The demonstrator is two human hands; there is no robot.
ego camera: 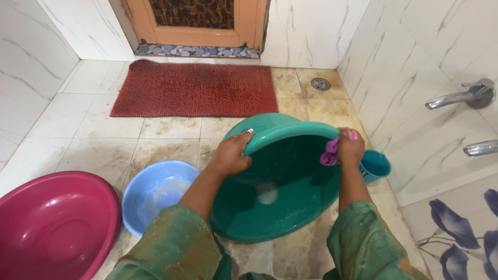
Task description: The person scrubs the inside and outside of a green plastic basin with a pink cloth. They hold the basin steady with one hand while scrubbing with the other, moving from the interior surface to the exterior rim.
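Observation:
A large green plastic basin [282, 199] is tilted up on its side on the tiled floor, its opening facing me, with some foamy water low inside. My left hand [232, 154] grips its upper left rim. My right hand [350, 148] presses a small purple scrubbing cloth [330, 153] against the inside of the upper right rim.
A light blue basin [155, 197] with a little water sits on the left of the green one, and a magenta basin [54, 223] lies further left. A small teal mug [374, 165] stands by the right wall under two metal taps [461, 96]. A red mat [194, 89] lies before the door, a floor drain [320, 83] beside it.

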